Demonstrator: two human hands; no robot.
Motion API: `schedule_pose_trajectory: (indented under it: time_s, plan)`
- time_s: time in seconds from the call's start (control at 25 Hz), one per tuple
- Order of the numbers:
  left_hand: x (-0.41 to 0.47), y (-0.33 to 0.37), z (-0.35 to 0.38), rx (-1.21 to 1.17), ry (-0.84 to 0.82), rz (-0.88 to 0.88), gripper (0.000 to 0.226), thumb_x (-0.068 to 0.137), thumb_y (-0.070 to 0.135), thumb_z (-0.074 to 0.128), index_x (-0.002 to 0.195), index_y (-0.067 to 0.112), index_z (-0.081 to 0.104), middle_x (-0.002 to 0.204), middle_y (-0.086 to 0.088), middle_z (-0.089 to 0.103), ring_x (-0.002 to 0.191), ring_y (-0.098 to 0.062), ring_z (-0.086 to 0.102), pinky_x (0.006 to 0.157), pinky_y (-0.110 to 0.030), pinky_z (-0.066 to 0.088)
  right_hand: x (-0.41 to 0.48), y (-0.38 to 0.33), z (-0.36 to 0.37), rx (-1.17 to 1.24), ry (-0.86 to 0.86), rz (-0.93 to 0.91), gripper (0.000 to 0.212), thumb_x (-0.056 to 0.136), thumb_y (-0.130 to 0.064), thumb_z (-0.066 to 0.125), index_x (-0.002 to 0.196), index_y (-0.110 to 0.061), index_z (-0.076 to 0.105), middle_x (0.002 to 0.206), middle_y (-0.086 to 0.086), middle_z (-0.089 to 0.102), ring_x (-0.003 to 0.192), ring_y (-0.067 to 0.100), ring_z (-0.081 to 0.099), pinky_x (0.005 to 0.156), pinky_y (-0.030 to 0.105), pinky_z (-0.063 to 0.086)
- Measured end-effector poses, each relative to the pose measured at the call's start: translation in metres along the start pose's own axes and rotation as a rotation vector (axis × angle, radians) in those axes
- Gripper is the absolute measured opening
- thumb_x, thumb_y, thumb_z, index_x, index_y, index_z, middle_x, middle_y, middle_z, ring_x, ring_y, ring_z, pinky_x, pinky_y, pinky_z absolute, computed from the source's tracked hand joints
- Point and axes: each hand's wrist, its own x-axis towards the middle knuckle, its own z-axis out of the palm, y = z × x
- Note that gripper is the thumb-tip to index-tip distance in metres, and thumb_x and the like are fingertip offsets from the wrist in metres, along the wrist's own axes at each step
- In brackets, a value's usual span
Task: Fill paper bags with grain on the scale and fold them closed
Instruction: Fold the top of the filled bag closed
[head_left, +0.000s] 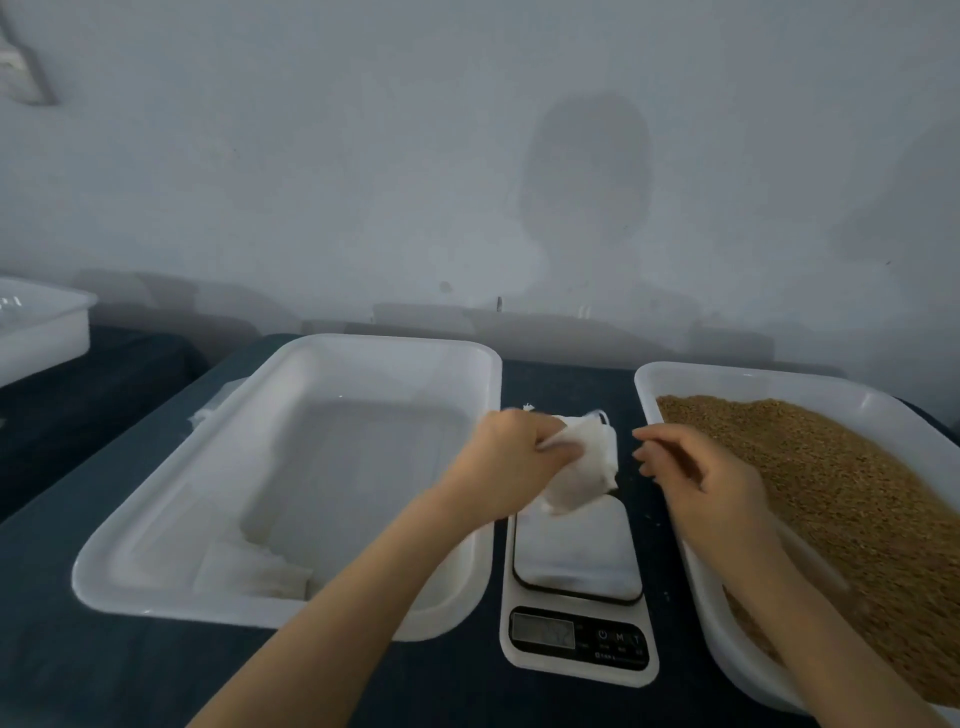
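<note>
- Two hands are up over the worktop (78, 649); left hand (511, 457) grasps the bag (587, 462) by its left edge, fingers curled round the paper.
- Bag is at the far edge of the scale (576, 551), tilted, long axis near-left to far-right; touching the plate or not, cannot tell.
- Right hand (711, 478) is just right of the bag, apart from it, fingers loosely curled and pointing left at it; grain inside or not, cannot tell.
- Grain (857, 493) lies right of that hand, in the right tray (727, 370); right hand is nearer.
- Next, likely: bag stands upright on the plate, mouth toward the right hand.
</note>
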Motion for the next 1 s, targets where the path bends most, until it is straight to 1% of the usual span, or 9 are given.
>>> schedule_pose_trajectory:
  time_s: [0.08, 0.12, 0.2, 0.32, 0.44, 0.52, 0.6, 0.76, 1.0]
  plan:
    - [-0.015, -0.007, -0.028, -0.047, 0.112, -0.088, 0.045, 0.09, 0.025, 0.059, 0.048, 0.018, 0.044, 0.044, 0.013, 0.04, 0.042, -0.003, 0.033, 0.045, -0.012, 0.03, 0.001, 0.001, 0.0, 0.001, 0.015, 0.022, 0.017, 0.09, -0.019, 0.057, 0.104, -0.022, 0.066, 0.089, -0.008, 0.067, 0.083, 0.011, 0.064, 0.073, 0.031, 0.053]
    - [-0.025, -0.015, -0.044, -0.05, 0.163, -0.141, 0.038, 0.089, 0.025, 0.059, 0.053, 0.015, 0.05, 0.047, 0.011, 0.044, 0.045, -0.006, 0.039, 0.047, -0.018, 0.038, 0.001, 0.0, 0.001, 0.001, 0.01, 0.022, 0.017, 0.09, -0.018, 0.057, 0.103, -0.023, 0.066, 0.088, -0.008, 0.067, 0.083, 0.011, 0.064, 0.073, 0.031, 0.053]
    - [-0.048, -0.036, -0.073, 0.01, 0.223, -0.262, 0.025, 0.089, 0.024, 0.058, 0.067, 0.011, 0.063, 0.058, 0.002, 0.06, 0.055, -0.014, 0.057, 0.055, -0.03, 0.054, 0.0, -0.002, 0.001, 0.01, -0.001, 0.022, 0.017, 0.09, -0.017, 0.057, 0.101, -0.028, 0.064, 0.086, -0.011, 0.066, 0.083, 0.005, 0.063, 0.072, 0.026, 0.051]
    - [-0.081, -0.068, -0.099, 0.095, 0.22, -0.464, 0.015, 0.09, 0.017, 0.055, 0.087, 0.017, 0.07, 0.075, -0.003, 0.068, 0.069, -0.018, 0.066, 0.056, -0.027, 0.057, 0.0, -0.005, 0.001, -0.002, -0.002, 0.014, 0.018, 0.09, -0.015, 0.057, 0.101, -0.027, 0.064, 0.084, -0.017, 0.065, 0.082, -0.003, 0.062, 0.07, 0.017, 0.046]
    - [-0.096, -0.094, -0.105, 0.192, 0.03, -0.619, 0.034, 0.091, 0.01, 0.051, 0.118, 0.03, 0.058, 0.099, 0.001, 0.063, 0.081, -0.012, 0.06, 0.059, -0.02, 0.051, 0.0, -0.004, 0.001, -0.006, 0.01, 0.009, 0.018, 0.09, -0.013, 0.058, 0.102, -0.022, 0.066, 0.085, -0.011, 0.067, 0.082, 0.002, 0.063, 0.071, 0.022, 0.049]
    - [-0.101, -0.105, -0.106, 0.282, -0.112, -0.638, 0.046, 0.089, 0.007, 0.049, 0.122, 0.039, 0.05, 0.105, 0.004, 0.058, 0.081, -0.007, 0.055, 0.059, -0.016, 0.046, 0.0, -0.003, 0.0, -0.002, 0.012, 0.007, 0.018, 0.09, -0.012, 0.058, 0.102, -0.021, 0.067, 0.085, -0.009, 0.068, 0.082, 0.004, 0.064, 0.071, 0.024, 0.05]
    - [-0.105, -0.109, -0.112, 0.261, -0.147, -0.683, 0.053, 0.087, 0.005, 0.05, 0.128, 0.038, 0.047, 0.105, 0.005, 0.054, 0.081, -0.01, 0.058, 0.06, -0.021, 0.052, 0.0, -0.004, -0.001, 0.007, 0.01, 0.011, 0.018, 0.09, -0.012, 0.057, 0.102, -0.022, 0.066, 0.085, -0.012, 0.067, 0.082, 0.002, 0.064, 0.07, 0.021, 0.049]
    - [-0.111, -0.114, -0.124, 0.461, -0.289, -0.791, 0.066, 0.086, 0.004, 0.045, 0.145, 0.03, 0.03, 0.139, -0.001, 0.043, 0.092, -0.016, 0.062, 0.066, -0.022, 0.053, 0.0, -0.004, 0.0, -0.013, 0.011, 0.012, 0.017, 0.091, -0.012, 0.057, 0.102, -0.021, 0.066, 0.086, -0.01, 0.067, 0.082, 0.002, 0.063, 0.07, 0.022, 0.049]
    - [-0.106, -0.111, -0.119, 0.667, -0.35, -0.832, 0.073, 0.087, 0.02, 0.062, 0.148, 0.024, 0.022, 0.131, -0.001, 0.049, 0.097, -0.013, 0.059, 0.074, -0.021, 0.051, 0.0, -0.004, -0.002, -0.009, 0.022, -0.007, 0.017, 0.091, -0.011, 0.057, 0.103, -0.018, 0.067, 0.086, -0.01, 0.067, 0.082, 0.005, 0.064, 0.071, 0.025, 0.051]
